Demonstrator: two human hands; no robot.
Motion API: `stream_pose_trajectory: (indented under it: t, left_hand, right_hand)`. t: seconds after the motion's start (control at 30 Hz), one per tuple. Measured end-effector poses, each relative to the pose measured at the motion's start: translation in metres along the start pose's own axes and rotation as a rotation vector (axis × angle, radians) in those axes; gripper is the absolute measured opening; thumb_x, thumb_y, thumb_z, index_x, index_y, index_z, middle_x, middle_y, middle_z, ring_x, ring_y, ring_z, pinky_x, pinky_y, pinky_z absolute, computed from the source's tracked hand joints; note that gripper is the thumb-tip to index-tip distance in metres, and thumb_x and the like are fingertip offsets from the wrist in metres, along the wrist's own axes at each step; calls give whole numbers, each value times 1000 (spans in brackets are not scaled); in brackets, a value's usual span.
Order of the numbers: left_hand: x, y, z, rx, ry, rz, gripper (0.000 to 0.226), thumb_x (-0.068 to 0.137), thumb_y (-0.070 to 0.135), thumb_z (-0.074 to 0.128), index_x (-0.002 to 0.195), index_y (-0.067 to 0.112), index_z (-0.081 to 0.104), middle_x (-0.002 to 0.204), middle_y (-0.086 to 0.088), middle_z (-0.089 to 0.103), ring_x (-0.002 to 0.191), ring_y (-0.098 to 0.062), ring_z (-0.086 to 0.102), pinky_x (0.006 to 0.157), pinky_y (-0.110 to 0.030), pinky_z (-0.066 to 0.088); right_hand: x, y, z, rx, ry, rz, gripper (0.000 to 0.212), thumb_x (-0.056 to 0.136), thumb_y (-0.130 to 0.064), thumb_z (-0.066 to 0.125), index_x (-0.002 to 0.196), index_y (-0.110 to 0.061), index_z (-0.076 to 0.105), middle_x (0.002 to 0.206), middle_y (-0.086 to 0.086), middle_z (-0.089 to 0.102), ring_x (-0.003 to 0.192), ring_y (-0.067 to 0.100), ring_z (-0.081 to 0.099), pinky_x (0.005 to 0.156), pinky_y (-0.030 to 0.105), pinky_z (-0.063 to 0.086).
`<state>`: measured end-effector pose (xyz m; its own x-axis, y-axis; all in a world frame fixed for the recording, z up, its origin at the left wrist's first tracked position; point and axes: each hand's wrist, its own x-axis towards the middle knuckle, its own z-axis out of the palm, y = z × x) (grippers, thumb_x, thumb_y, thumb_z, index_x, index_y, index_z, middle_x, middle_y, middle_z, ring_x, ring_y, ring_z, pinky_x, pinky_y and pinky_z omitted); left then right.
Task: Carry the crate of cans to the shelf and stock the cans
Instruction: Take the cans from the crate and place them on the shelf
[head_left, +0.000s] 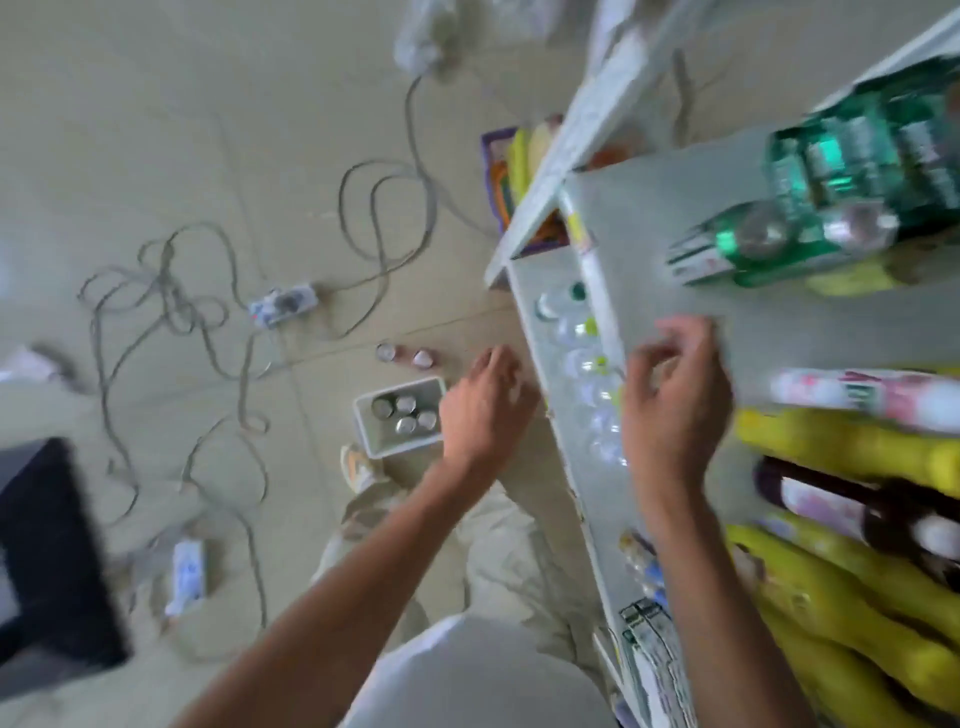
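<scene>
Both hands empty, fingers loosely spread: left hand (485, 402) hovers above the crate (371, 415) of cans (408, 413) at centre frame, right hand (675, 395) over the shelf (670, 208).

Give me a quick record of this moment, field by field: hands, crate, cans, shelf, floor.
left hand: empty, fingers loosely curled, above the crate
right hand: empty, over the shelf edge
crate: white crate on the floor beside the shelf
cans in crate: about four cans, standing upright
loose cans: two more on the floor past the crate
shelf: white shelf holding green bottles and yellow bottles
floor: tangled grey cables and a power strip
</scene>
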<state>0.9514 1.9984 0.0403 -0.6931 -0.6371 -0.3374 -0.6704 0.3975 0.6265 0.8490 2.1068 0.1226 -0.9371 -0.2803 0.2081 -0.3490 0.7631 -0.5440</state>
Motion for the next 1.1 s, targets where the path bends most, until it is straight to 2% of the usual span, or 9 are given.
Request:
stream_pose_trajectory:
  t: [0.07, 0.17, 0.27, 0.37, 0.53, 0.6, 0.73, 0.93, 1.1]
  left_hand:
    - [-22, -90, 25, -3, -25, -271, 19, 81, 41, 54, 88, 23, 56, 86, 5, 66, 75, -25, 65, 56, -35, 50]
    - [-29, -208, 78, 6, -89, -517, 19, 81, 40, 54, 90, 24, 60, 83, 3, 70, 77, -27, 67, 62, -35, 52]
    - [-1, -317, 136, 51, -125, -588, 24, 85, 32, 56, 103, 21, 65, 96, -4, 72, 87, -31, 67, 66, -34, 48]
    - [42, -425, 196, 126, -172, -623, 29, 85, 21, 55, 111, 16, 66, 107, -11, 70, 94, -35, 67, 68, -37, 45]
    - [99, -555, 293, 237, -259, -574, 51, 86, 24, 56, 135, 17, 46, 122, -17, 59, 104, -40, 62, 80, -44, 48]
    - [109, -577, 322, 290, -295, -515, 53, 86, 28, 60, 133, 13, 43, 123, -16, 57, 107, -39, 59, 79, -45, 45]
    - [120, -604, 350, 418, -282, -437, 55, 84, 18, 67, 133, 5, 43, 120, -19, 57, 92, -45, 64, 59, -44, 40]
    - [107, -574, 309, 432, -355, -414, 55, 73, 20, 78, 119, 8, 50, 110, -17, 62, 92, -41, 65, 71, -44, 47]
    - [69, -446, 176, 489, -399, -283, 58, 72, 23, 75, 123, 9, 50, 116, -16, 60, 91, -43, 65, 62, -38, 36]
  right_hand:
    - [-67, -11, 77, -8, -431, -61, 20, 87, -24, 61, 107, -21, 63, 87, -4, 67, 78, 23, 63, 66, 38, 46]
    - [-148, 18, 210, -100, -865, -76, 23, 86, -29, 61, 108, -23, 62, 90, 0, 70, 82, 32, 68, 67, 41, 53]
    - [-206, 74, 353, -260, -1159, -106, 33, 84, -40, 53, 113, -24, 53, 106, 11, 69, 96, 39, 68, 80, 48, 55]
    - [-247, 123, 469, -431, -1345, -164, 47, 94, -27, 64, 136, -13, 48, 128, 19, 58, 111, 41, 64, 87, 44, 50]
    - [-298, 198, 596, -656, -1432, -201, 81, 93, -24, 71, 157, -13, 23, 153, 24, 34, 126, 43, 56, 97, 47, 48]
    - [-314, 220, 617, -707, -1464, -256, 76, 90, -25, 76, 151, -11, 34, 149, 24, 40, 127, 42, 55, 99, 46, 48]
    - [-326, 242, 638, -657, -1303, -367, 50, 87, -16, 76, 130, -7, 53, 120, 19, 57, 104, 39, 64, 82, 43, 53]
    - [-313, 226, 586, -564, -1190, -194, 57, 84, -22, 79, 131, -14, 48, 121, 17, 57, 104, 39, 64, 77, 42, 49]
    - [-264, 150, 453, -454, -999, 130, 57, 76, -23, 81, 125, -13, 54, 111, 18, 64, 98, 41, 64, 76, 41, 48]
